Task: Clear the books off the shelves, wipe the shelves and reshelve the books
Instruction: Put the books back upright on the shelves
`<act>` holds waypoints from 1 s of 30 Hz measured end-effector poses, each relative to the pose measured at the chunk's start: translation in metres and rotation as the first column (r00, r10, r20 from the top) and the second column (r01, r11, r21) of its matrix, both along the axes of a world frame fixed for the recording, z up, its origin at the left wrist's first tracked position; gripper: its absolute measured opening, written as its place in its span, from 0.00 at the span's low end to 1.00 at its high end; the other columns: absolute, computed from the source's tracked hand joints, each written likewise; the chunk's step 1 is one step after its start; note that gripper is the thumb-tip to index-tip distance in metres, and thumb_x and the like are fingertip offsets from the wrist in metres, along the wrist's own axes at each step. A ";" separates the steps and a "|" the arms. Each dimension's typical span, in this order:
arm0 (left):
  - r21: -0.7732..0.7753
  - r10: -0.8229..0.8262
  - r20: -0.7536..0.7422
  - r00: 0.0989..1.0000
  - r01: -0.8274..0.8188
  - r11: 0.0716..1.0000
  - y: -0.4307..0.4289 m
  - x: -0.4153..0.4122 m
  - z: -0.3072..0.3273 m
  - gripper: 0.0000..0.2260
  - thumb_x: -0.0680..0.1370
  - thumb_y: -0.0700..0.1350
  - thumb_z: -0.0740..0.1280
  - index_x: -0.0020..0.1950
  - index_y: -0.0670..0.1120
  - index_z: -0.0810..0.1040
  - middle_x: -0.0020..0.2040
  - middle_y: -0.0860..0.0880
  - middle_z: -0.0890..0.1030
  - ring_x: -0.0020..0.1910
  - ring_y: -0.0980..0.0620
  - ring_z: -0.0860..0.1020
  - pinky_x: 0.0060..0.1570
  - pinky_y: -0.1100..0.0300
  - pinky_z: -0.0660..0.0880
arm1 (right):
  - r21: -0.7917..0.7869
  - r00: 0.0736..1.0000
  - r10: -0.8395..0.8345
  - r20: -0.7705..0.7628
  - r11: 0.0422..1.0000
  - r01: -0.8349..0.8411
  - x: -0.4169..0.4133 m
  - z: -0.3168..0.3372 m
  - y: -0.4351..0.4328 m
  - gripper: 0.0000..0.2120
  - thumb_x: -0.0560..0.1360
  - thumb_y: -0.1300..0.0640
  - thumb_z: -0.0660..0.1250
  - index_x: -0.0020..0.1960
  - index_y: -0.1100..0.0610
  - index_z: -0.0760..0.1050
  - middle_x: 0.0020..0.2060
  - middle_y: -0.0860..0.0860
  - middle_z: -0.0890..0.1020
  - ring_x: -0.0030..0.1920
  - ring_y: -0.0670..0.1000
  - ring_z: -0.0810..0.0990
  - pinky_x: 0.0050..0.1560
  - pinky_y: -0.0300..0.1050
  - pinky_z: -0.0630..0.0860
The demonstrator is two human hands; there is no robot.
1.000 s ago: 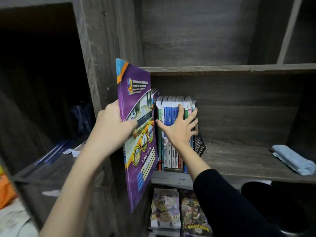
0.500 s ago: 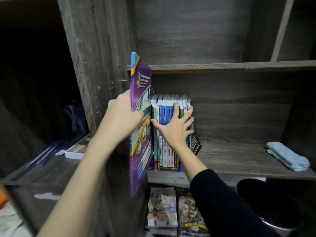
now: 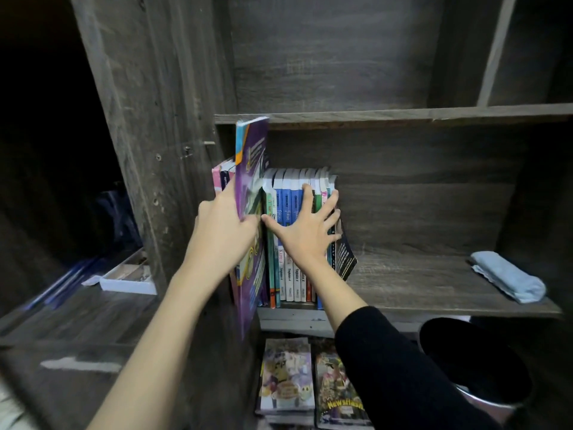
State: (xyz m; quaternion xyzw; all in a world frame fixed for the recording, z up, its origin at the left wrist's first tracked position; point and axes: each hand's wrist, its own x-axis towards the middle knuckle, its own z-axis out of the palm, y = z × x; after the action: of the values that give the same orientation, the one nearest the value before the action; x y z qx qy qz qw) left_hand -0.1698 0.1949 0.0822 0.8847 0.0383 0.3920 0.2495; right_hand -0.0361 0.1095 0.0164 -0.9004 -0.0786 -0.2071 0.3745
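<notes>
Gripping a large purple book (image 3: 251, 156) in the left hand (image 3: 224, 234), thumb across the front cover, fingers out of sight behind it. Held upright and slightly tilted, top corner just under the upper board, lower edge hanging below the front lip of the shelf (image 3: 418, 283). Wedged at the left end of that shelf, between a few pink and dark books (image 3: 221, 178) just beyond the left hand's knuckles and the row of books (image 3: 286, 274) under the right hand.

Pressing flat against the spines of that row with the right hand (image 3: 305, 234), fingers straight and spread wide, thumb pointing toward the purple cover, nothing clasped. Standing upright, the row, with white tops and blue and green spines showing between and below the fingers.

Just right of the right hand, touching the end of the row: a black booklet (image 3: 345, 259), leaning. Well to the right of both hands, on the same shelf board: a folded blue cloth (image 3: 508, 280). Below the right forearm and its black sleeve (image 3: 403, 367): stacks of comics (image 3: 286, 377) lying flat, and beside them a dark round bin (image 3: 474, 361). Left of the left forearm, past the upright side panel: a white tray (image 3: 127, 279) on a lower surface.
</notes>
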 end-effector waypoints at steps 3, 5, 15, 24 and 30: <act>-0.040 -0.042 -0.014 0.999 0.042 0.998 0.003 -0.001 -0.017 0.14 0.73 0.37 0.61 0.57 0.47 0.70 0.39 0.44 0.78 0.44 0.41 0.74 0.41 0.56 0.66 | 0.004 1.000 0.004 0.003 1.000 -0.004 0.002 -0.001 0.000 0.50 0.66 0.27 0.64 0.77 0.44 0.44 0.75 0.59 0.35 0.74 0.68 0.43 0.65 0.76 0.53; -0.049 -0.056 -0.039 0.998 0.054 0.997 0.005 0.002 -0.028 0.17 0.73 0.37 0.61 0.61 0.47 0.70 0.41 0.44 0.79 0.45 0.41 0.74 0.42 0.57 0.65 | 0.010 1.000 0.009 0.007 1.000 -0.009 0.003 -0.002 0.001 0.50 0.66 0.27 0.64 0.77 0.45 0.44 0.75 0.59 0.35 0.74 0.68 0.43 0.65 0.75 0.52; -0.191 -0.029 -0.162 0.986 -0.002 0.982 0.019 0.047 -0.069 0.20 0.74 0.40 0.60 0.66 0.47 0.69 0.48 0.40 0.78 0.50 0.39 0.75 0.50 0.51 0.74 | 0.021 1.000 0.019 0.016 1.000 -0.019 0.002 -0.003 0.000 0.50 0.65 0.27 0.64 0.77 0.45 0.44 0.75 0.59 0.35 0.74 0.68 0.42 0.66 0.73 0.54; -0.151 -0.021 -0.088 0.996 0.007 0.989 0.026 0.061 -0.082 0.19 0.74 0.38 0.61 0.66 0.40 0.70 0.50 0.37 0.78 0.48 0.38 0.75 0.51 0.49 0.74 | 0.022 0.998 0.020 0.053 1.000 -0.022 0.002 -0.007 0.002 0.51 0.65 0.25 0.63 0.77 0.43 0.42 0.75 0.58 0.36 0.74 0.67 0.42 0.66 0.72 0.56; -0.171 0.036 -0.084 0.996 -0.050 0.984 0.026 0.079 -0.088 0.21 0.75 0.42 0.61 0.69 0.46 0.68 0.52 0.40 0.79 0.53 0.38 0.74 0.52 0.54 0.72 | 0.075 0.980 0.067 0.186 0.994 -0.082 0.002 -0.020 -0.009 0.49 0.70 0.34 0.67 0.75 0.39 0.35 0.77 0.56 0.41 0.76 0.62 0.48 0.69 0.68 0.55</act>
State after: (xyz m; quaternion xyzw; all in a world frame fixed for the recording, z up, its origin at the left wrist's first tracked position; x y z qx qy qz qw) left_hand -0.0908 0.2213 -0.0055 0.8737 0.1013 0.3564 0.3153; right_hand -0.0338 0.1009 -0.0036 -0.8578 -0.1378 -0.2779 0.4099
